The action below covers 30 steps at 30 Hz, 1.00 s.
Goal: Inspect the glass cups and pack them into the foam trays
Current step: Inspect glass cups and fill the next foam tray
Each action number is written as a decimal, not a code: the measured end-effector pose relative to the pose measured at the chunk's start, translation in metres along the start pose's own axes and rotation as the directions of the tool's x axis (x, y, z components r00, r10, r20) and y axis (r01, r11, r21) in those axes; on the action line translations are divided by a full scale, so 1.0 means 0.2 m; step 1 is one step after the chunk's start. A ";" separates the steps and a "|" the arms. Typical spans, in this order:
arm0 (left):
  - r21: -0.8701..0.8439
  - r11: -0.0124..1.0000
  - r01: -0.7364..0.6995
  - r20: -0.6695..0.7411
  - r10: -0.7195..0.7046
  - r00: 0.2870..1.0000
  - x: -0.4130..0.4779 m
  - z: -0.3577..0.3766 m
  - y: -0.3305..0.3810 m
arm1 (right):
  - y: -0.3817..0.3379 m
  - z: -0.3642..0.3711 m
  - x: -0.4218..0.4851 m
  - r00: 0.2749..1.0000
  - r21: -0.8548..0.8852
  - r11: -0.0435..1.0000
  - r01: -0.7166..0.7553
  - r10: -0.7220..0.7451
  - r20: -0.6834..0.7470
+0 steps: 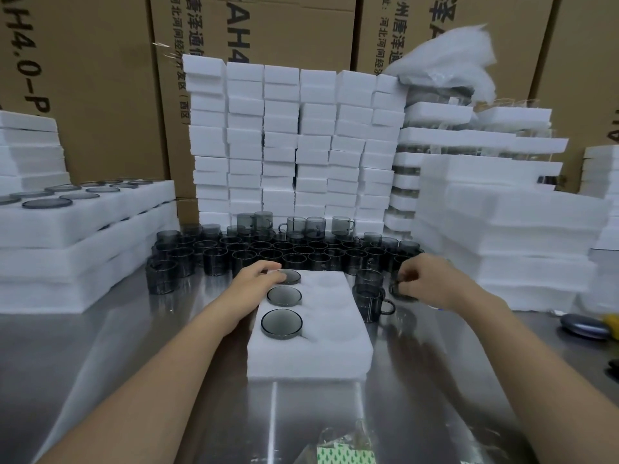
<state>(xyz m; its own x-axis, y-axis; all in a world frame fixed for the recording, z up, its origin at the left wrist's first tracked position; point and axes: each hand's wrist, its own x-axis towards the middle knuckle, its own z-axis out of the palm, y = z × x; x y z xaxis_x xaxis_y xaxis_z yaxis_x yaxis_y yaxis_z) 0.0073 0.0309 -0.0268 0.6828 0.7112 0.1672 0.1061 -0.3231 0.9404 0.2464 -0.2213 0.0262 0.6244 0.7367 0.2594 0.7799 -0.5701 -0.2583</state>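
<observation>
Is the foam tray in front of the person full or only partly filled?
Partly filled: foam tray holds three cups in its left column; right-column pockets sit empty.

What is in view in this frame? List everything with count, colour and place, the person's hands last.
foam tray: one, white, table centre, left column filled.
packed cups: three, smoky grey, in that tray.
loose cups: many, grey, behind the tray.
foam block stacks: several columns, white, at the back.
filled tray stacks: white, on both sides.
cartons: brown, background.
left hand: rests on the farthest packed cup.
right hand: grips a loose cup right of the tray.
</observation>
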 end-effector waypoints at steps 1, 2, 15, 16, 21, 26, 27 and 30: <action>-0.003 1.000 -0.003 -0.005 0.003 1.000 0.00 0.00 0.00 | -0.01 -0.01 0.00 0.998 0.006 1.000 -0.003 0.003 -0.069; -0.005 1.000 -0.009 -0.014 0.009 1.000 0.00 0.00 0.01 | -0.03 -0.02 -0.01 0.991 0.013 1.000 0.008 -0.006 -0.137; 0.125 0.877 -0.464 0.000 0.467 0.884 -0.14 0.07 0.25 | -0.41 0.13 -0.13 0.699 -0.080 0.781 0.619 -0.595 -0.397; 0.129 0.859 -0.495 0.021 0.496 0.868 -0.15 0.09 0.25 | -0.42 0.15 -0.13 0.678 -0.094 0.767 0.635 -0.611 -0.408; 0.136 0.820 -0.556 0.053 0.555 0.830 -0.18 0.11 0.27 | -0.41 0.16 -0.13 0.618 -0.141 0.740 0.658 -0.638 -0.460; 0.138 0.806 -0.576 -0.050 0.587 0.808 -0.19 0.12 0.27 | -0.44 0.16 -0.14 0.638 0.017 0.782 0.623 -0.495 -0.590; 0.152 0.803 -0.577 -0.074 0.591 0.803 -0.19 0.12 0.28 | -0.46 0.15 -0.15 0.647 0.070 0.782 0.619 -0.457 -0.611; 0.188 0.788 -0.587 -0.132 0.612 0.780 -0.20 0.12 0.29 | -0.48 0.13 -0.18 0.673 0.143 0.787 0.600 -0.400 -0.622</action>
<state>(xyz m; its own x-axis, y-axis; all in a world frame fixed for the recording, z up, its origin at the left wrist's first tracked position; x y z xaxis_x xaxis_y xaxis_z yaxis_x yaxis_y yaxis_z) 0.0035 -0.0308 0.0136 0.5019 0.4393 0.7451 -0.1813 -0.7889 0.5872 0.1491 -0.1840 0.0179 0.1349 0.4978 0.8567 0.9825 0.0449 -0.1808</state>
